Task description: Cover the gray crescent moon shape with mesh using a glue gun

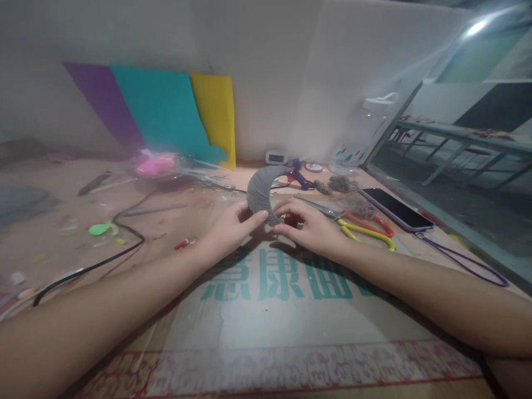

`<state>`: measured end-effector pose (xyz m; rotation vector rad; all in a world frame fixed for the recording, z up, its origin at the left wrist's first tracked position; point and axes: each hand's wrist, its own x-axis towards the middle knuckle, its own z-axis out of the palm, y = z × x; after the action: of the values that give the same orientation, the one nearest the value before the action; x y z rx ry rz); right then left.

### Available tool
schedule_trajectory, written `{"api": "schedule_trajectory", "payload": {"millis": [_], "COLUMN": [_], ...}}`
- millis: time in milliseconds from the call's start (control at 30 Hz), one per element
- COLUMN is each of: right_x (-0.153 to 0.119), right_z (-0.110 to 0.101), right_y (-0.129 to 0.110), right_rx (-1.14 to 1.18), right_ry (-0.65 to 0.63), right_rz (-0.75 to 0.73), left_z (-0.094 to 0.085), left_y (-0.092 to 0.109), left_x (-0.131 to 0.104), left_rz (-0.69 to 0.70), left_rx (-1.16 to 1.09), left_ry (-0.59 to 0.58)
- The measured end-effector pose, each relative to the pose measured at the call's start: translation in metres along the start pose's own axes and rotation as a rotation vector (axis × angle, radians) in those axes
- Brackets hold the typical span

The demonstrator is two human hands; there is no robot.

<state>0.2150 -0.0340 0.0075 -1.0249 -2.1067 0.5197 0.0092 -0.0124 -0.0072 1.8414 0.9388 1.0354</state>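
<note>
A grey crescent wrapped in yarn [258,191] stands upright in front of me, its hollow side facing right. My left hand [239,224] grips its lower left part, with the thumb across the front. At the bottom tip, my right hand [305,224] pinches the crescent between thumb and curled fingers. Both hands hover low over a printed sheet [266,321] with green characters. Just right of my right hand lie scissors [366,233] with yellow and orange handles. Behind the crescent is a dark blue glue gun [300,178] with a small red light.
A phone [397,209] with a purple strap lies at the right. Grey yarn tangles [344,184] and a clear bottle [353,138] stand behind. On the left runs a black cable [103,259] near a green scrap [98,229]. Coloured sheets [162,105] lean on the wall.
</note>
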Motion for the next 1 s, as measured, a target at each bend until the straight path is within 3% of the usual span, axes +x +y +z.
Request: {"api": "schedule_trajectory", "payload": {"millis": [333,1000], "right_x": [-0.0011,0.0016], "right_z": [0.0012,-0.0032], "right_y": [-0.0029,0.0006], "right_rx": [0.029,-0.002], "right_ry": [-0.028,0.011], "right_rz": [0.026,-0.027], "left_z": [0.0024,-0.0001], "left_y": [0.0044,0.0053], "left_x": [-0.0024,0.0001], "left_rz": [0.028,-0.076], "left_rx": [-0.004,-0.007], "left_ry": [-0.04,0.003]}}
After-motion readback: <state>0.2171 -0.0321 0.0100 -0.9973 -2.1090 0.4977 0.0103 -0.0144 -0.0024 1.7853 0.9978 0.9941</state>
